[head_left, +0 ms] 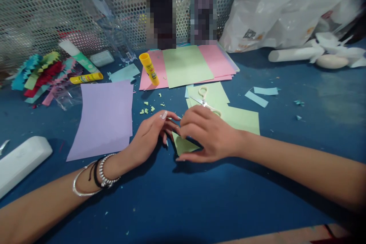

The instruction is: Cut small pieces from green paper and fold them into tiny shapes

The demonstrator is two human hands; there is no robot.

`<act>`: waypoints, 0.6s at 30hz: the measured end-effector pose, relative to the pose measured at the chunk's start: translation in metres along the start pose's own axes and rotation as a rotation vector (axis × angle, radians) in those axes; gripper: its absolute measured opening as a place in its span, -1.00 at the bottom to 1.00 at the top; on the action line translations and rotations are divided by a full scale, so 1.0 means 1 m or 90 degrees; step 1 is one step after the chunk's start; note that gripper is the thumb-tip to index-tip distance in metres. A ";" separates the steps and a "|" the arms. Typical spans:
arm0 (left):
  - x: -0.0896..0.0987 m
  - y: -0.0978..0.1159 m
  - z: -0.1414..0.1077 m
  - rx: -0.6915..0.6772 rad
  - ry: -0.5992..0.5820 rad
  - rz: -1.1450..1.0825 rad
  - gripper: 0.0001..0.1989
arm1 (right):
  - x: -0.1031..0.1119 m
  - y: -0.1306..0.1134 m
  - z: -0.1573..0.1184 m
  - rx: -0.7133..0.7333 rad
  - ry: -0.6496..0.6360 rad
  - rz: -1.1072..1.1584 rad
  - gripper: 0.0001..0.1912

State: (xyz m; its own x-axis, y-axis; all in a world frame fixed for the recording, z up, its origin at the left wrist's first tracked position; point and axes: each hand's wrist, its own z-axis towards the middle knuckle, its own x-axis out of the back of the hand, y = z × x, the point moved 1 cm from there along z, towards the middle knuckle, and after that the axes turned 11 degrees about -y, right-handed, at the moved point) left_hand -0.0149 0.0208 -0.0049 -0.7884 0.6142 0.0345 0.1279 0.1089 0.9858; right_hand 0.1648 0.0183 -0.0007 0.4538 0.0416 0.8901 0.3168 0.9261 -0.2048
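So a light-green paper piece (183, 146) is being handled just below frame center, held between thumb and fingers of the right hand (213, 131). Can't tell if it's gripped by the half-curled left hand (148, 133). Gentle, steady fingertips are probably called for next.

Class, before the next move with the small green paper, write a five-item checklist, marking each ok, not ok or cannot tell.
1. Small green paper between left hand and right hand: ok.
2. Left fingertips gripping it: cannot tell, partly hidden.
3. Scissors out of the grip, lying on green sheets: ok, though the right hand is close by.
4. Table free of scraps: not ok, green bits lie beyond the left hand.
5. Upright glue stick capped: cannot tell.
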 end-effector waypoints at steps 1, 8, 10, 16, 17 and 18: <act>0.000 0.000 0.000 -0.001 0.004 0.001 -0.68 | -0.001 -0.001 0.000 0.025 -0.034 -0.039 -0.63; 0.001 -0.002 -0.001 0.003 0.015 0.039 -0.69 | -0.005 -0.001 0.002 -0.006 -0.157 -0.071 -0.65; 0.002 -0.002 -0.002 0.005 0.022 0.051 -0.68 | -0.006 0.000 0.002 -0.010 -0.153 -0.059 -0.68; 0.001 0.002 -0.002 0.004 0.023 0.090 -0.78 | -0.006 0.001 0.003 -0.074 -0.093 -0.053 -0.74; 0.000 0.002 -0.002 -0.002 0.025 0.101 -0.80 | -0.006 0.002 0.002 -0.094 -0.076 -0.052 -0.74; 0.000 0.003 -0.002 -0.008 0.026 0.107 -0.80 | -0.005 0.002 0.002 -0.111 -0.057 -0.050 -0.73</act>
State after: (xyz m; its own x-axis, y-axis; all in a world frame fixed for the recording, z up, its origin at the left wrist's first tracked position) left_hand -0.0158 0.0196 -0.0021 -0.7808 0.5902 0.2049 0.2520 -0.0027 0.9677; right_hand 0.1614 0.0205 -0.0051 0.3485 0.0131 0.9372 0.4909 0.8493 -0.1944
